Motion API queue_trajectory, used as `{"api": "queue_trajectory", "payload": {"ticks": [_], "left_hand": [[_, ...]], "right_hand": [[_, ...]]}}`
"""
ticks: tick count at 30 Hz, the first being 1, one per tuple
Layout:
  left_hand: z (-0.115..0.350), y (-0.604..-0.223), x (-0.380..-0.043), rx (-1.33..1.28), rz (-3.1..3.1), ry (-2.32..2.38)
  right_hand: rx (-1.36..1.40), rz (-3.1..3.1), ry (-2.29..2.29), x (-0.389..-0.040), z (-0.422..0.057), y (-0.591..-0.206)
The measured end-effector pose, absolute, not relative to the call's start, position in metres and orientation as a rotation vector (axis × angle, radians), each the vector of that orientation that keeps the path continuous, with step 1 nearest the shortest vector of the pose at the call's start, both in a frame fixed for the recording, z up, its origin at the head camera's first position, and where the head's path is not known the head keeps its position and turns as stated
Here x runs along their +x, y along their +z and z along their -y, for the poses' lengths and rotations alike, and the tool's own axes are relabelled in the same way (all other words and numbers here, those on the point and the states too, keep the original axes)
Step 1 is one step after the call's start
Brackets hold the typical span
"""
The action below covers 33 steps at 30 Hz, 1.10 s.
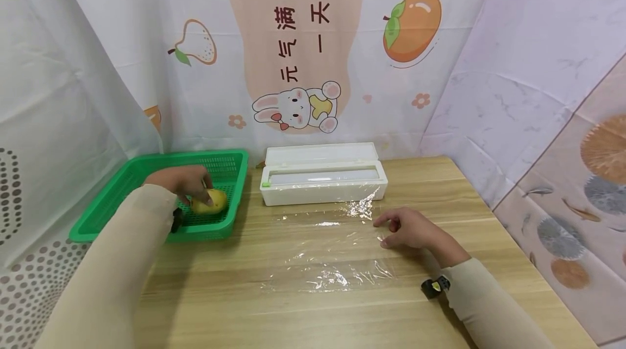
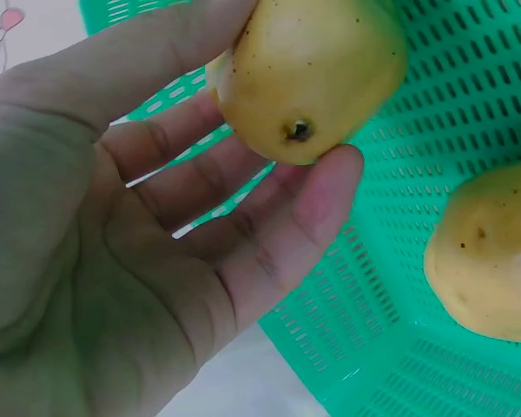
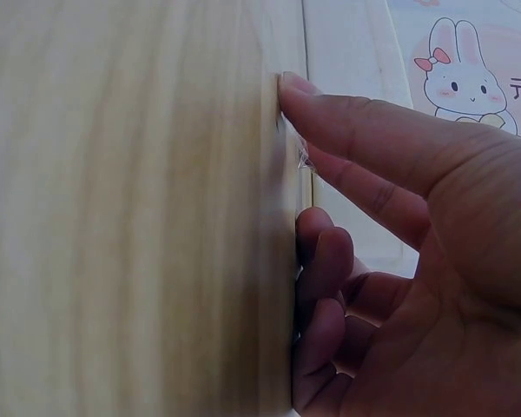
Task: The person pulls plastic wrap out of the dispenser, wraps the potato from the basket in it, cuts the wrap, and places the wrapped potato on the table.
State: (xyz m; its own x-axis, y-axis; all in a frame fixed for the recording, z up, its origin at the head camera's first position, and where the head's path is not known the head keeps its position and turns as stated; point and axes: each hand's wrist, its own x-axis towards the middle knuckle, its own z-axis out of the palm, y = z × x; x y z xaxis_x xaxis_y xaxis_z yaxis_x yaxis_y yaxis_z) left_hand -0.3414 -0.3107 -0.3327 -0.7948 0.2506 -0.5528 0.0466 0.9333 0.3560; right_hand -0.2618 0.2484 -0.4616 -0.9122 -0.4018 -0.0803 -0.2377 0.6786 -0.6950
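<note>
My left hand (image 1: 183,181) reaches into the green basket (image 1: 239,188) and grips a yellow pear (image 1: 215,202). In the left wrist view, thumb and fingers hold this pear (image 2: 308,78) by its sides, its dark blossom end showing. A second pear (image 2: 495,256) lies in the basket there. My right hand (image 1: 408,232) rests at the right edge of a clear sheet of plastic wrap (image 1: 332,278) on the table. Its thumb and forefinger stand apart, and the other fingers are loosely bent. A bit of film (image 3: 305,159) shows near the right fingers.
Behind the sheet stands a white wrap dispenser box (image 1: 323,194) with its lid raised and a roll inside; the film runs out over its front. The wooden table (image 1: 235,305) ends at a printed cloth backdrop (image 1: 195,99) at the back.
</note>
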Motion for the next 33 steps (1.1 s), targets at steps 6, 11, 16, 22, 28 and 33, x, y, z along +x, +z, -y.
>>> {"api": "queue_trajectory", "payload": {"ticks": [6,11,16,22,28,33], "left_hand": [[0.32,-0.32,-0.339,0.239,-2.536,0.508],[0.326,-0.311,-0.338,0.306,-2.616,0.567],[0.327,-0.302,-0.332,0.334,-2.684,0.644],[0.32,-0.294,-0.326,0.382,-2.755,0.661],[0.312,-0.288,-0.317,0.415,-2.836,0.693],[0.304,-0.287,-0.304,0.402,-2.868,0.742]], "right_hand": [[-0.497,-2.667,-1.04,-0.263,-0.248,-0.462],[-0.483,-2.671,-1.042,-0.263,-0.249,-0.461],[-0.498,-2.662,-1.053,-0.263,-0.249,-0.461],[-0.473,-2.659,-1.059,-0.261,-0.25,-0.462],[-0.487,-2.658,-1.057,-0.261,-0.251,-0.461],[-0.533,-2.645,-1.056,-0.263,-0.251,-0.461]]}}
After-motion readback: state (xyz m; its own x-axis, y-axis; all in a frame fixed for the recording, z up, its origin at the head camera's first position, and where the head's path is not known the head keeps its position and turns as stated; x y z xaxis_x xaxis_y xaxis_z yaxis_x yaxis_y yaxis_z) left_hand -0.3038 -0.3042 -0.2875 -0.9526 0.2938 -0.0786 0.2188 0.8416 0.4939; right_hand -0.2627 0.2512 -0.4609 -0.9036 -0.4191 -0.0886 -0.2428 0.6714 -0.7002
